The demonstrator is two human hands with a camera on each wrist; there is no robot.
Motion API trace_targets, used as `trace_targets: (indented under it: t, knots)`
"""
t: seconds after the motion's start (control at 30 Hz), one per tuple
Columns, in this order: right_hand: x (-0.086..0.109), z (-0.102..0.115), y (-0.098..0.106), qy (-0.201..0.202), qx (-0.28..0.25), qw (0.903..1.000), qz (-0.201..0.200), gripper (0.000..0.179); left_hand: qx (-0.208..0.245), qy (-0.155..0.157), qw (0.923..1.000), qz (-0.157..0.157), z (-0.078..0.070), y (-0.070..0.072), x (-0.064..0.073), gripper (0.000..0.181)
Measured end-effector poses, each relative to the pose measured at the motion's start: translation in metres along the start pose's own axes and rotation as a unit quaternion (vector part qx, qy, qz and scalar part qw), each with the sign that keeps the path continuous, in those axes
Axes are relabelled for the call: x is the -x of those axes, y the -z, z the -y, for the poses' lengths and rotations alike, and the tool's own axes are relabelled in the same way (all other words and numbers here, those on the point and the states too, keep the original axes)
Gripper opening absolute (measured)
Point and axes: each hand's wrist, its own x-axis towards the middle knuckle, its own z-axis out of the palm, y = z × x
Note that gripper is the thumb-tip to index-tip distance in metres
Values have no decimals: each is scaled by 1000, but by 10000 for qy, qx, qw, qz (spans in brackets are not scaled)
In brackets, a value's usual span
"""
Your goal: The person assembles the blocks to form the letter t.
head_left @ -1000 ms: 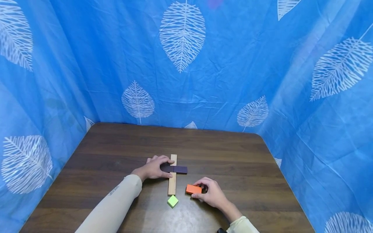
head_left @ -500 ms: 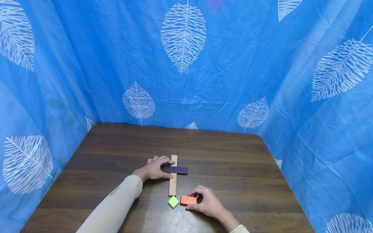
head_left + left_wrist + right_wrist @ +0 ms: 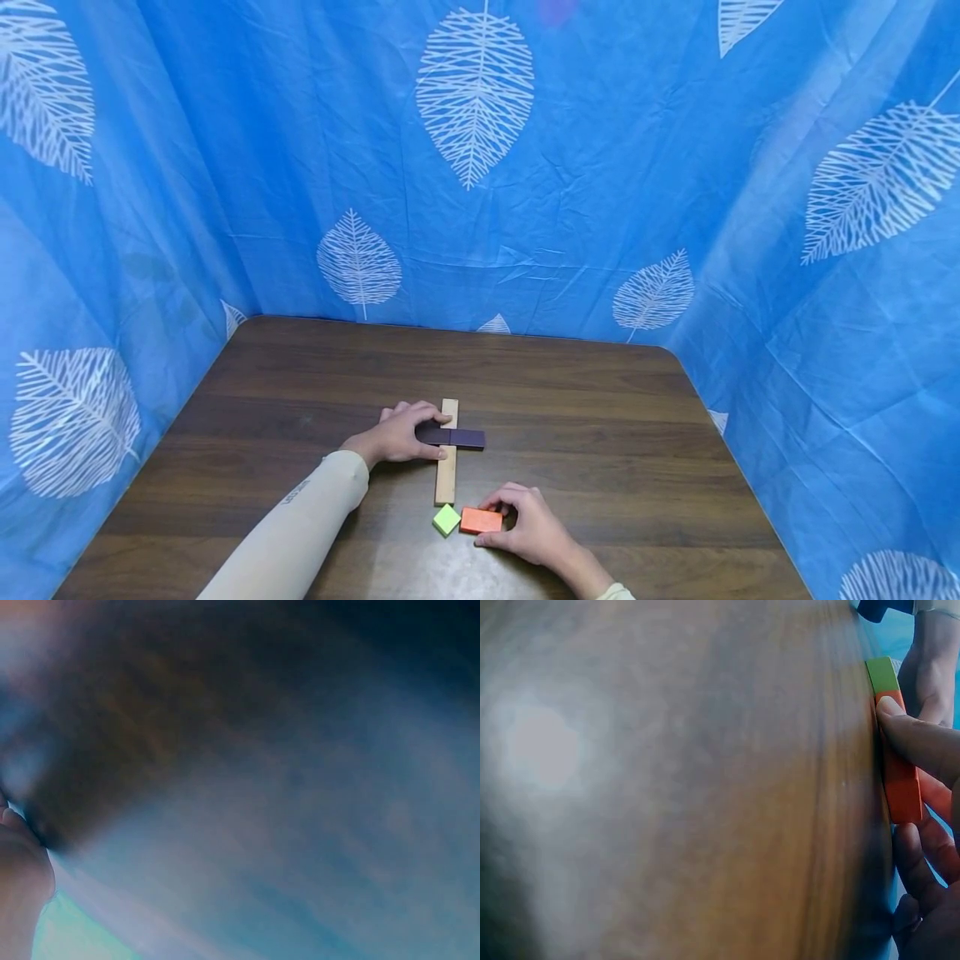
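Observation:
A long pale wooden strip lies on the table, crossed by two dark purple blocks set end to end. My left hand holds the left purple block, thumb on its near side and fingers on its far side; thumb and fingertips reach the strip. Between thumb and fingers my right hand pinches an orange block flat on the table. Just left of it a small lime-green square block sits cornerwise below the strip's near end. In the right wrist view the orange block appears against the green block.
The brown wood-grain table has rounded far corners. Blue curtains with white leaf prints surround its back and sides. The left wrist view is mostly blurred.
My right hand has brought the orange block left and nearer to me, from right of the strip to beside the green block. My left hand stays on the purple block.

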Motion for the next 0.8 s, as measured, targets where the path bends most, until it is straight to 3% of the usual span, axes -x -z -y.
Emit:
trace_targets:
  t: [0.2,0.47,0.8]
  knots:
    - [2,-3,-1,44,18,10000,-73,33,-39,-28,10000,57,-1,0,-2,64]
    - [5,-4,-2,-286,-32,9996,21,34,64,-179,9998,0,-5,-2,-1,63]
    - [1,-5,0,-220,-30,9997,123,36,37,-180,9998,23,-3,0,-3,66]
